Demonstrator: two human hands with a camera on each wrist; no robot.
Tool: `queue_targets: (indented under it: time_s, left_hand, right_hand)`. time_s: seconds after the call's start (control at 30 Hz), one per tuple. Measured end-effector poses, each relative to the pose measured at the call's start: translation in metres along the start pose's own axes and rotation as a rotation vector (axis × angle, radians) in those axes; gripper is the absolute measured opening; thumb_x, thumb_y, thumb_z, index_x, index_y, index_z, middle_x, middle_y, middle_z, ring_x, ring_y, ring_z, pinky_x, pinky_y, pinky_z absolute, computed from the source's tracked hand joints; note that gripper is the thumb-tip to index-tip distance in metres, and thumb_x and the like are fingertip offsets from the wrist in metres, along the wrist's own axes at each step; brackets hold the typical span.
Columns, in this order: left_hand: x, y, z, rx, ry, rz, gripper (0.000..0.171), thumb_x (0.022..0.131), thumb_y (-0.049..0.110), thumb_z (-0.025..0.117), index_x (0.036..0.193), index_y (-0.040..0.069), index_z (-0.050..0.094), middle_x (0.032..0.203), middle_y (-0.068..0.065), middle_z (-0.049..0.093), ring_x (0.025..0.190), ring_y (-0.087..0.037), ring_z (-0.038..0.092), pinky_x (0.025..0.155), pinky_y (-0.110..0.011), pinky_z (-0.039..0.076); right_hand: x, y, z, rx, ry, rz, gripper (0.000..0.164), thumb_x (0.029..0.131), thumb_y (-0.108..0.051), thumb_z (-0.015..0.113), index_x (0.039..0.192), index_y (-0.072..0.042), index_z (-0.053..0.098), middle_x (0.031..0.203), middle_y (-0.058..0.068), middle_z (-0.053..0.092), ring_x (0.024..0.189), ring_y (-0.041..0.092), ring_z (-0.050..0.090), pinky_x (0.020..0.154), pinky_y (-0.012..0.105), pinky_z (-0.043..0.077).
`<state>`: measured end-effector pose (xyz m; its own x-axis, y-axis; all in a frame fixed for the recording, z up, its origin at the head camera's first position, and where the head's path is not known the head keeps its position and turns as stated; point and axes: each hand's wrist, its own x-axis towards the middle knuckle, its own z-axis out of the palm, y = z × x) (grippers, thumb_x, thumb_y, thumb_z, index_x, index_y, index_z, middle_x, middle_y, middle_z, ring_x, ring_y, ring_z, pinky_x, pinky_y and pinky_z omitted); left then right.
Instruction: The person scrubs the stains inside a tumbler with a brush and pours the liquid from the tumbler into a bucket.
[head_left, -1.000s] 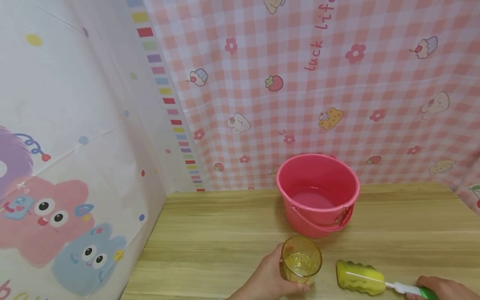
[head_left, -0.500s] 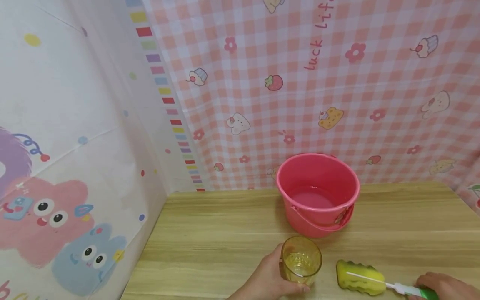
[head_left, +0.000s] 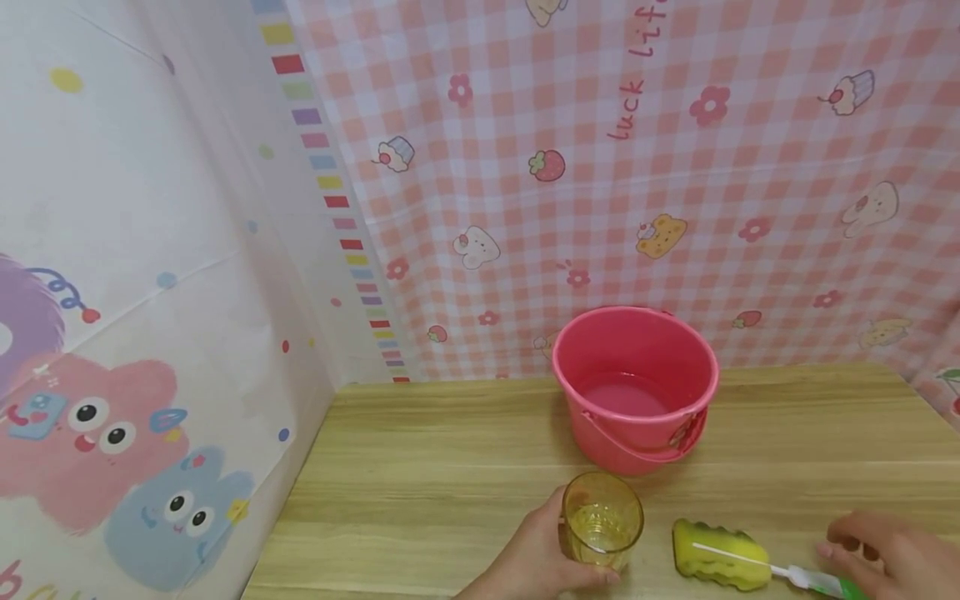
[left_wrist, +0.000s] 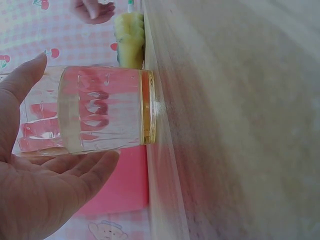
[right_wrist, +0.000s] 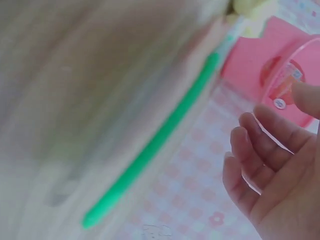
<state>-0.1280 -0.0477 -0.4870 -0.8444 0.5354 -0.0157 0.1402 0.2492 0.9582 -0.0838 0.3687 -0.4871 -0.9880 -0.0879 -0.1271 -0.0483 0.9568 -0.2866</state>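
In the head view my left hand [head_left: 531, 552] holds a yellow-tinted glass [head_left: 602, 527] from its left side, thumb in front. Clear liquid appears to sit low in it. The left wrist view has the glass [left_wrist: 102, 110] standing on the table between thumb and fingers. To its right lies a sponge bottle brush [head_left: 722, 555] with a yellow-green head and a green-ended handle. Over that handle hovers my right hand [head_left: 892, 552], fingers loosely bent. In the right wrist view there is a gap between the right hand [right_wrist: 280, 170] and the green handle [right_wrist: 155, 142].
Behind the glass stands a pink bucket [head_left: 637, 437] with some liquid inside and its handle hanging down in front. The wood-grain table [head_left: 420, 475] meets a pink checked cloth [head_left: 510, 208] at the back and a white printed cloth [head_left: 225, 350] at the left.
My right hand has let go of the brush handle and lifted slightly off it. The brush stays on the table. My left hand and the glass have not moved.
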Motion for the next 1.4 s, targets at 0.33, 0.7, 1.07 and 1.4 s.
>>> queue_targets:
  time_s: [0.33,0.7,1.07,1.4]
  left_hand:
    - [0.0,-0.001,0.0,-0.012,-0.003,0.005,0.086,0.075,0.02,0.097,0.145,0.037,0.05,0.13,0.019,0.062,0.122,-0.004,0.057,0.106,-0.027,0.044]
    - [0.001,-0.002,0.0,0.0,-0.005,0.02,0.085,0.075,0.021,0.097,0.145,0.036,0.05,0.129,0.019,0.062,0.12,-0.003,0.058,0.104,-0.027,0.045]
    - [0.0,-0.002,0.0,0.004,-0.001,0.015,0.087,0.075,0.02,0.097,0.145,0.038,0.049,0.128,0.019,0.063,0.119,-0.004,0.059,0.104,-0.027,0.045]
    - [0.001,-0.003,0.0,0.045,0.007,0.027,0.089,0.075,0.022,0.098,0.147,0.037,0.048,0.129,0.019,0.062,0.119,-0.003,0.058,0.107,-0.029,0.044]
  right_hand:
    - [-0.001,-0.029,-0.015,0.116,0.459,-0.168,0.009,0.097,-0.016,0.075,0.095,-0.007,0.075,0.076,-0.019,0.055,0.062,-0.006,0.038,0.048,0.023,0.035]
    - [0.015,-0.056,-0.046,0.144,0.248,-0.015,0.038,0.108,-0.034,0.06,0.115,0.001,0.073,0.086,-0.004,0.067,0.069,0.008,0.052,0.054,0.026,0.043]
    - [0.028,-0.067,-0.054,0.219,0.286,-0.048,0.046,0.109,-0.038,0.056,0.127,0.003,0.067,0.106,0.017,0.075,0.079,0.023,0.066,0.057,0.038,0.052]
    - [0.043,-0.08,-0.056,0.259,0.338,-0.093,0.049,0.108,-0.039,0.058,0.135,0.002,0.061,0.108,0.02,0.075,0.086,0.031,0.07,0.061,0.041,0.054]
